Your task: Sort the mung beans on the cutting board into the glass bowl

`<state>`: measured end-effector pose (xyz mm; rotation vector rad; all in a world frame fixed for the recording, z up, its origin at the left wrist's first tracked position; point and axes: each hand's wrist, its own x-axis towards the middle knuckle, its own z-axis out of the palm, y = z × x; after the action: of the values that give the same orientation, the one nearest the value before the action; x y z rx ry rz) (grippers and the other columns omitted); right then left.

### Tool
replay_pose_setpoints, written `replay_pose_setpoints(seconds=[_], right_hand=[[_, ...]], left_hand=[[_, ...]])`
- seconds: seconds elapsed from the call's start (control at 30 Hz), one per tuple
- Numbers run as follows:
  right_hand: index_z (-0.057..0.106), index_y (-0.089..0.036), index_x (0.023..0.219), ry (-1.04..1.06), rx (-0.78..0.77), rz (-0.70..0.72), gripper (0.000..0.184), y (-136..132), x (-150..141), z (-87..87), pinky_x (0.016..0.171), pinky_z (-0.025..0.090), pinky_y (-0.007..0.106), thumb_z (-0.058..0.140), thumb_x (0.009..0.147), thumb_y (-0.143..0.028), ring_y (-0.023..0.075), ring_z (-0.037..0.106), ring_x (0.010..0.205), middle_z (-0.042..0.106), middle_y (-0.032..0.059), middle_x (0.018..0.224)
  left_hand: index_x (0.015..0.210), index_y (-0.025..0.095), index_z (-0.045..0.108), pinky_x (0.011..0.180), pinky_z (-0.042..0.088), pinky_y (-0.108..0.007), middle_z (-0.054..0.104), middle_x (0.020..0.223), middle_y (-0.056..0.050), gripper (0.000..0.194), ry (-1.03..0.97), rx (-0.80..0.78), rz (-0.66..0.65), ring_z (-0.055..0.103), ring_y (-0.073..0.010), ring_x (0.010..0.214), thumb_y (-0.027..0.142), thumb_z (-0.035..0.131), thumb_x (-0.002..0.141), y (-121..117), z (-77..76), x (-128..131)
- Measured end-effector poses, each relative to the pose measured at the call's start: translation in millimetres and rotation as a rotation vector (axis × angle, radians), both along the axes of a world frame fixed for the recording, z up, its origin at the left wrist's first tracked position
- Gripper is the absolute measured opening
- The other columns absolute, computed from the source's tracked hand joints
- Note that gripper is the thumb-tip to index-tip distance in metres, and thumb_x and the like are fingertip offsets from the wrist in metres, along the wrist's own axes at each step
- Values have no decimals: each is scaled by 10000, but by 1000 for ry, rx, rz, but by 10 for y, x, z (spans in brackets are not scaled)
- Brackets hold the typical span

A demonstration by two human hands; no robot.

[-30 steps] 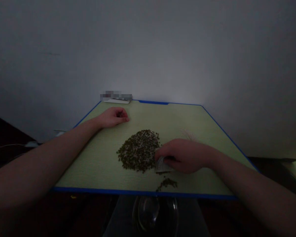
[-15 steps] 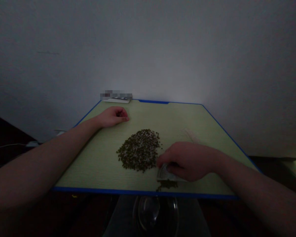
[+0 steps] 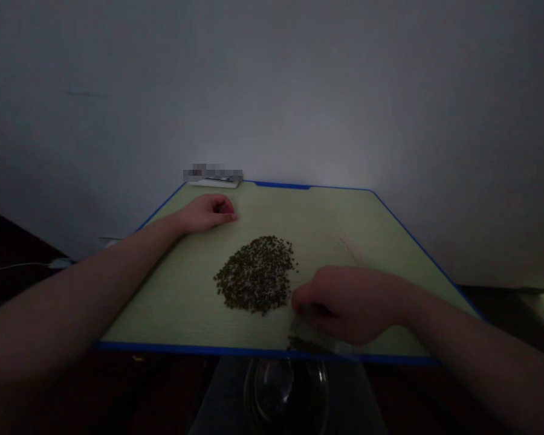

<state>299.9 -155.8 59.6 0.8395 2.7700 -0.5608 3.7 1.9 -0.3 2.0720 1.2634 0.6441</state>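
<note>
My left hand rests on the table's left side, fingers curled in toward the thumb, with nothing visible in them. A pile of small green-brown beans or seeds lies mid-table, right of and nearer than that hand. My right hand is closed on a thin pale card, now blurred and mostly hidden under the fingers. Just below it, a small batch of the same grains sits at the front edge. Beneath that edge, a clear, shiny round bowl is held between the legs.
The pale table has a blue rim. A white device, partly pixelated, stands at the far left corner. Some pale scattered bits lie beyond my right hand. A wall rises behind the table; a white cable runs at left.
My right hand has moved slightly toward the front edge with the card, and the small batch of grains has been pushed closer to the rim. My left hand has stayed put.
</note>
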Motion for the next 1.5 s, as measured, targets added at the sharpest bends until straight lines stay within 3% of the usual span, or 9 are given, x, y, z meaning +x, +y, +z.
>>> replay_pose_setpoints(seconds=[0.5,0.83,1.07,1.5], right_hand=[[648,-206,863,-38,-8,8,204,-87,-15,34,448,236,238,536,692,-202,136,483,529,624,22,653],[644,-191,960,0,6,-26,241,-8,-1,-15,525,305,260,516,756,-192,171,565,635,660,55,750],[627,-190,995,87,-29,28,243,-49,-92,-58,592,349,268,494,793,-174,183,595,721,680,65,832],[635,-201,993,16,-70,65,259,-68,-44,-26,543,335,264,511,765,-187,179,587,662,672,52,779]], left_hand=[[728,162,560,490,358,-205,518,596,36,270,-9,5,1,444,-77,531,407,662,677,-17,8,13],[728,163,561,509,361,-218,519,600,33,275,-6,-11,15,446,-87,538,410,667,666,-17,12,10],[740,159,565,514,360,-224,548,616,21,304,5,-1,10,472,-96,550,437,663,668,-3,3,6],[721,164,561,496,362,-225,535,602,23,284,-9,-13,21,459,-93,535,422,665,664,-16,11,17]])
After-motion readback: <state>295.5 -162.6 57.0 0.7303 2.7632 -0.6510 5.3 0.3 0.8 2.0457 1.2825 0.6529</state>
